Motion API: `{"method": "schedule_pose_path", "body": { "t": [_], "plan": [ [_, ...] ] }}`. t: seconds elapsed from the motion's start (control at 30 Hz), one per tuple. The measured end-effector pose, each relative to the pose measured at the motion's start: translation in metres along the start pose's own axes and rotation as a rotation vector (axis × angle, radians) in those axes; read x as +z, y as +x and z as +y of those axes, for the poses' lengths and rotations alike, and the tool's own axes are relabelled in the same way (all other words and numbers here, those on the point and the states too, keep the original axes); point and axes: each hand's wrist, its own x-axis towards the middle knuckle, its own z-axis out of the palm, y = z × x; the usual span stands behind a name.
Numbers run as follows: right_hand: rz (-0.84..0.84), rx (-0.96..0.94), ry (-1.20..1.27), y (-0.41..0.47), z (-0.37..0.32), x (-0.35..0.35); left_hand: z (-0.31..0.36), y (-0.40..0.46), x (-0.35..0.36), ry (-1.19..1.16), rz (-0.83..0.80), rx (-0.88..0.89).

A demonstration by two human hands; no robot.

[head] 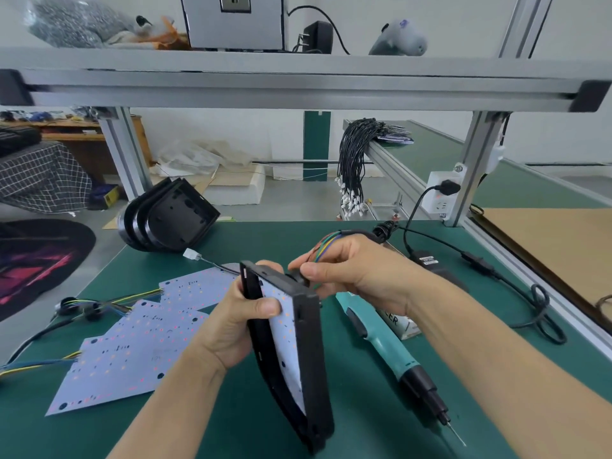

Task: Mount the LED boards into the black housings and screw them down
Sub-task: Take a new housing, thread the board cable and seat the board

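Housing [308,342] with LED board [288,339] stands tilted in left grip [238,323]; right grip [344,270] pinches wires [323,250].

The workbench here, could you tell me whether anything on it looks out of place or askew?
Little stands out. The spare black housings lean tipped on edge at the mat's far corner, and the electric screwdriver lies loose beside the held housing.

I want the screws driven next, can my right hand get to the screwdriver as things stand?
Probably not yet: the right hand is pinching the wires at the housing. The screwdriver lies unobstructed just below that forearm.
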Motion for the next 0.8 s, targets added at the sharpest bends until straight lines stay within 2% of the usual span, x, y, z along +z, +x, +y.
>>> {"method": "schedule_pose_path", "body": {
  "t": [0.13, 0.3, 0.37, 0.47, 0.6, 0.8],
  "plan": [
    [0.028, 0.044, 0.036, 0.004, 0.011, 0.008, -0.012, -0.003, -0.008, -0.079, 0.098, 0.01],
    [0.087, 0.045, 0.104, 0.0, 0.018, 0.018, -0.019, -0.005, -0.019, -0.057, 0.126, 0.071],
    [0.074, 0.036, 0.147, -0.004, 0.019, 0.022, -0.02, -0.006, -0.018, -0.047, 0.113, 0.078],
    [-0.002, 0.072, 0.212, -0.006, 0.015, 0.025, -0.023, -0.007, -0.018, -0.078, 0.197, 0.047],
    [-0.047, 0.162, 0.157, -0.003, 0.008, 0.021, -0.025, -0.012, -0.025, -0.109, 0.126, 0.02],
    [-0.003, 0.141, 0.011, 0.0, -0.002, 0.02, -0.026, -0.01, -0.023, -0.129, 0.189, 0.026]
  ]
}}
